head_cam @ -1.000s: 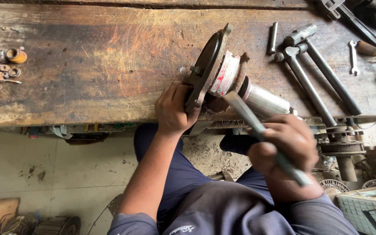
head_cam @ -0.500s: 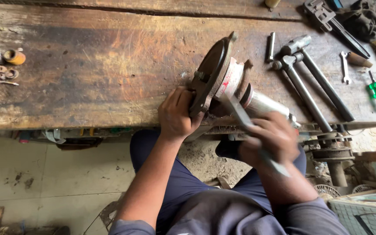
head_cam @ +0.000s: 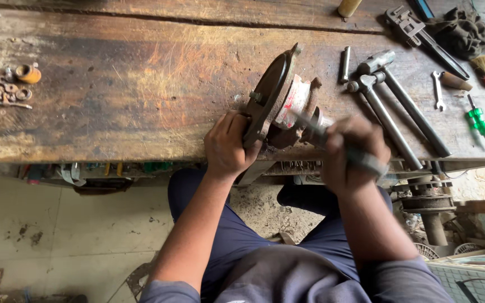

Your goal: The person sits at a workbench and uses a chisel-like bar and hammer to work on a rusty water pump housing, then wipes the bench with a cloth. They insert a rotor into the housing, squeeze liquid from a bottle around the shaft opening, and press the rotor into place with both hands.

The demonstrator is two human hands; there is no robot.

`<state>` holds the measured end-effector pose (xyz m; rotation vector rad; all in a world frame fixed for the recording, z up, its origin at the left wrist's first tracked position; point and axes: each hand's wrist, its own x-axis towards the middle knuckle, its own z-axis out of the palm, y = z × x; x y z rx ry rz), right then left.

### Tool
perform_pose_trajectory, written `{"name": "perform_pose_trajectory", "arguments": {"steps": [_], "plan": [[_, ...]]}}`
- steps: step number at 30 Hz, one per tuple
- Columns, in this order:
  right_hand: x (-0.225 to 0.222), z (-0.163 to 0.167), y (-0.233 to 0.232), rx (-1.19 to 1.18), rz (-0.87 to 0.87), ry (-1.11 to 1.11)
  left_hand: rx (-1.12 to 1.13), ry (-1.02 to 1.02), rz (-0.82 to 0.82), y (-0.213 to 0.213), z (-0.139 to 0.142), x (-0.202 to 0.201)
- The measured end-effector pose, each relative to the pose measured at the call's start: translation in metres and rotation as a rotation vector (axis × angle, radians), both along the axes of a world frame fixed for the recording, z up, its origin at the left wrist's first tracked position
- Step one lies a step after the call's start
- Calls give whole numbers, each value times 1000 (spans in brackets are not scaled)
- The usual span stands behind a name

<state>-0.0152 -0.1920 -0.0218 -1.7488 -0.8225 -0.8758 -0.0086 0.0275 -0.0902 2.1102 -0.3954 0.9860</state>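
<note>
left hand clenched on rusty flanged part, steadying it upright at table front edge | right hand grip closed round tool handle, tip against part | hammers just right

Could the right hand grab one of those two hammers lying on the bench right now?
Probably not yet. The hammers lie close beside the right hand with nothing between, but that hand is wrapped around a tool handle, so it would have to let go first.

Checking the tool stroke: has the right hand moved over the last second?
Yes. The right hand has gone up toward the rusty flanged part, from below the workbench edge to level with it, gripping a blurred tool.
</note>
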Motion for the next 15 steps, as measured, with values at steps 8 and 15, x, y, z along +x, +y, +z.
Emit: {"name": "perform_pose_trajectory", "arguments": {"steps": [8,15], "plan": [[-8,-6,5,-289,-163,-179,-2,16,13,0,-2,2],[-15,14,16,-854,-428,456,-10,35,-12,1,0,3]]}}
